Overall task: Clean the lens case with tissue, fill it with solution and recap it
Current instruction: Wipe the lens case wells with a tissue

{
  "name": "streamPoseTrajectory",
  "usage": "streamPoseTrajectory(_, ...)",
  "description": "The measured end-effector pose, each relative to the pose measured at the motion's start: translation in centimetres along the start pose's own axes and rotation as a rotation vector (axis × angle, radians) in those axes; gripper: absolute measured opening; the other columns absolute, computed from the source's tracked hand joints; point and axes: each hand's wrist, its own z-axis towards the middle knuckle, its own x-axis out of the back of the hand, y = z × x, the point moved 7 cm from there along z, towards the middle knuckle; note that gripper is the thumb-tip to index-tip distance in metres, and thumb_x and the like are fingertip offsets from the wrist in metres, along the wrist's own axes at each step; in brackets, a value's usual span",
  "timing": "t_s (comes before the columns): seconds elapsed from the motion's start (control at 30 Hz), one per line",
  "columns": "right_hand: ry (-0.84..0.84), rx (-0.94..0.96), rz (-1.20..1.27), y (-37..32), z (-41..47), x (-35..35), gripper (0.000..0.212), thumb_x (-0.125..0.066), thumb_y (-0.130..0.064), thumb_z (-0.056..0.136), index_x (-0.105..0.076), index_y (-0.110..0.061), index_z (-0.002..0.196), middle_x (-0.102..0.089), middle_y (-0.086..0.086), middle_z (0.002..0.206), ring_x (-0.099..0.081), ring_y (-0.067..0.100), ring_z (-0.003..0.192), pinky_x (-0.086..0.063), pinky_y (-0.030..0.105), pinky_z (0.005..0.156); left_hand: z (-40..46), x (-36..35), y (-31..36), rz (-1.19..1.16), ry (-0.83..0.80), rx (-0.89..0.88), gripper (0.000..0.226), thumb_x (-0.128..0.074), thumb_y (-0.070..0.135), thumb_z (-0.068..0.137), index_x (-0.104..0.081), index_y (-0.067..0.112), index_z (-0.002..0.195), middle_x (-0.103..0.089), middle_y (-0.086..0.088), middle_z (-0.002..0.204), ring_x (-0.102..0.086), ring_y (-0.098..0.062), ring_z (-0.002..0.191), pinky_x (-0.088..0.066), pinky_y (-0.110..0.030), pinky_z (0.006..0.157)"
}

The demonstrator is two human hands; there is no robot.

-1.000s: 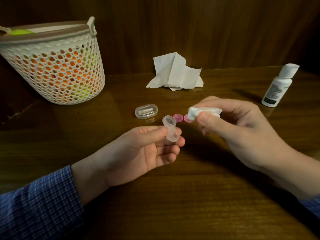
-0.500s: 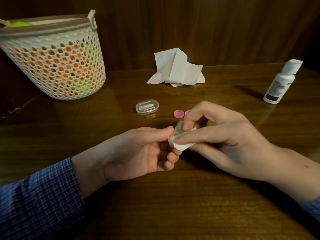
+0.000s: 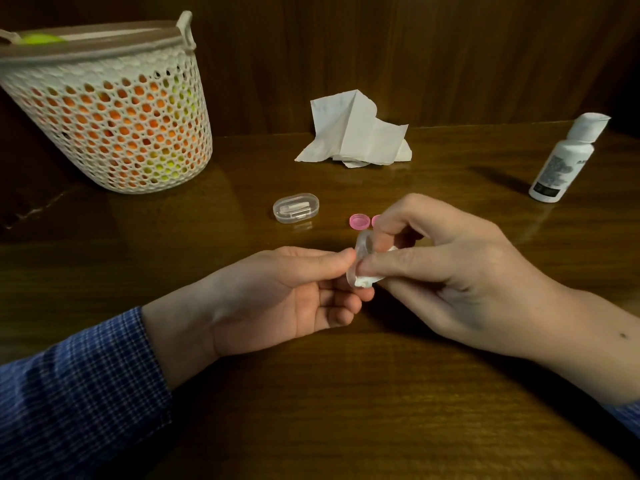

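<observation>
The case (image 3: 364, 247) is pinched in the left hand (image 3: 284, 299) at its fingertips, above the desk (image 3: 346, 393). A tissue (image 3: 367, 280) is pressed into it, grasped in the right hand's (image 3: 446, 271) grip.

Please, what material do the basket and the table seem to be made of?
The basket looks like moulded white plastic with a matte finish: its wall is a regular grid of small holes. The table looks like dark wood, or a wood-look veneer, with a glossy varnish: grain lines show and it reflects light.
</observation>
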Motion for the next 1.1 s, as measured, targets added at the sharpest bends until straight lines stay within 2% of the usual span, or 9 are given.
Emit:
streamPoseTrajectory(0.33,-0.110,-0.195,0.092,0.2,0.1,-1.0,0.019,-0.067,-0.017,0.095,-0.079,-0.020,0.109,-0.063,0.001,0.096,-0.063,0.017,0.088,-0.054,0.036,0.072,-0.1,0.5,0.4,0.199,0.188,-0.193,0.032,-0.057,0.020,0.092,-0.075,-0.002,0.107,-0.072,-0.008,0.088,-0.069,-0.011,0.078,-0.055,-0.020,0.068)
streamPoseTrajectory(0.47,-0.052,-0.289,0.210,0.5,0.2,-1.2,0.016,-0.067,-0.020,0.094,-0.081,-0.020,0.102,-0.069,-0.004,0.091,-0.065,0.011,0.088,-0.041,0.008,0.094,-0.1,0.7,0.5,0.207,0.239,-0.239,0.030,-0.050,0.012,0.101,-0.071,-0.006,0.112,-0.070,-0.010,0.092,-0.068,-0.012,0.080,-0.055,-0.021,0.069)
streamPoseTrajectory(0.53,-0.025,-0.341,0.275,0.9,0.0,-1.1,0.016,-0.068,-0.023,0.092,-0.082,-0.022,0.101,-0.072,-0.011,0.091,-0.067,0.006,0.091,-0.038,0.004,0.095,-0.2,0.9,0.5,0.192,0.254,-0.251,0.029,-0.052,0.013,0.099,-0.072,-0.005,0.111,-0.070,-0.009,0.089,-0.068,-0.011,0.079,-0.055,-0.021,0.068)
streamPoseTrajectory(0.6,-0.013,-0.440,0.415,1.9,-0.3,-1.5,0.014,-0.072,-0.025,0.090,-0.082,-0.024,0.099,-0.075,-0.008,0.091,-0.069,0.011,0.088,-0.049,0.014,0.087,-0.1,1.0,0.6,0.180,0.259,-0.247,0.030,-0.057,0.017,0.093,-0.074,-0.002,0.109,-0.071,-0.006,0.086,-0.069,-0.010,0.077,-0.055,-0.021,0.067)
streamPoseTrajectory(0.67,0.011,-0.578,0.700,2.8,-0.7,-2.0,0.013,-0.075,-0.023,0.088,-0.084,-0.019,0.097,-0.076,0.004,0.086,-0.066,0.018,0.073,-0.055,0.033,0.066,0.1,0.8,0.6,0.139,0.241,-0.224,0.032,-0.059,0.021,0.087,-0.078,0.002,0.105,-0.072,-0.004,0.084,-0.068,-0.009,0.074,-0.055,-0.020,0.066)
streamPoseTrajectory(0.77,0.040,-0.726,1.163,3.5,-1.0,-2.6,0.011,-0.075,-0.017,0.088,-0.081,-0.008,0.091,-0.068,0.002,0.070,-0.054,0.011,0.061,-0.048,0.023,0.056,0.3,0.6,0.8,-0.006,0.233,-0.179,0.035,-0.058,0.021,0.084,-0.076,0.001,0.106,-0.074,-0.006,0.083,-0.068,-0.010,0.067,-0.056,-0.021,0.061)
streamPoseTrajectory(0.83,0.068,-0.749,1.256,3.7,-1.0,-2.4,0.012,-0.071,-0.018,0.088,-0.079,-0.012,0.081,-0.060,0.001,0.065,-0.051,0.009,0.060,-0.047,0.021,0.056,0.3,0.7,0.8,-0.067,0.234,-0.165,0.035,-0.059,0.020,0.085,-0.069,0.001,0.113,-0.075,-0.008,0.084,-0.069,-0.010,0.067,-0.057,-0.022,0.061)
streamPoseTrajectory(0.97,0.185,-0.685,0.959,4.3,-1.1,-1.3,0.006,-0.078,-0.023,0.087,-0.081,-0.020,0.083,-0.067,0.003,0.072,-0.057,0.010,0.063,-0.049,0.024,0.058,0.3,0.7,0.7,-0.104,0.230,-0.135,0.042,-0.060,0.021,0.085,-0.064,0.001,0.121,-0.074,-0.008,0.084,-0.070,-0.011,0.067,-0.058,-0.024,0.060)
streamPoseTrajectory(1.1,0.161,-0.304,0.333,2.0,-0.4,-0.1,0.013,-0.073,-0.015,0.093,-0.079,-0.015,0.105,-0.070,0.001,0.093,-0.066,0.015,0.087,-0.050,0.019,0.078,0.4,0.7,0.5,-0.100,0.192,-0.123,0.036,-0.061,0.023,0.088,-0.069,0.001,0.115,-0.073,-0.009,0.085,-0.070,-0.013,0.070,-0.058,-0.025,0.063)
